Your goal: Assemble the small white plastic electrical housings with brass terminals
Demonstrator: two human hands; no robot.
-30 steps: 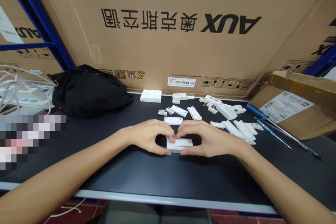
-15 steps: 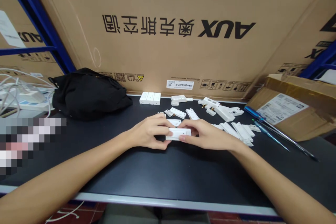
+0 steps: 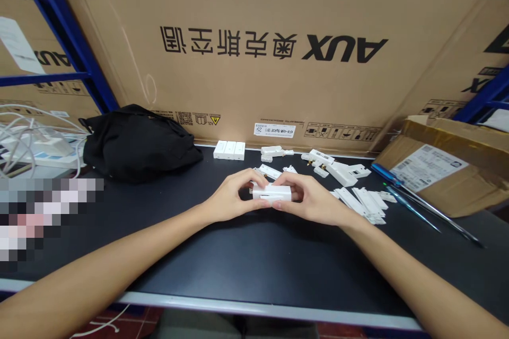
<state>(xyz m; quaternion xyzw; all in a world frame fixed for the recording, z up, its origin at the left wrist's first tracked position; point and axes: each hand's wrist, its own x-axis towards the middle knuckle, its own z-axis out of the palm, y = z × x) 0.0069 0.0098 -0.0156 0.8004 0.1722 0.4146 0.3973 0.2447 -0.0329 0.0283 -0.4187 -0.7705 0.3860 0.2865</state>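
Both of my hands pinch a small white plastic block [image 3: 272, 193] just above the black table [image 3: 254, 259]. My left hand [image 3: 230, 197] grips its left end with thumb below and fingers on top. My right hand [image 3: 310, 200] holds the right end the same way. Behind my hands lie loose white plastic parts [image 3: 271, 171], some with brass pins. A row of three joined white blocks [image 3: 229, 150] stands near the big carton. Flat white covers [image 3: 363, 202] lie to the right of my right hand.
A black bag [image 3: 139, 143] sits at the back left. Two blue-handled screwdrivers [image 3: 413, 196] lie at the right, beside an open cardboard box [image 3: 449, 169]. A large AUX carton [image 3: 278, 47] walls the back. White cables and a power strip [image 3: 35, 143] lie far left.
My hands lifted the white block off the table and carried it a little away from me, turning it between the fingertips.
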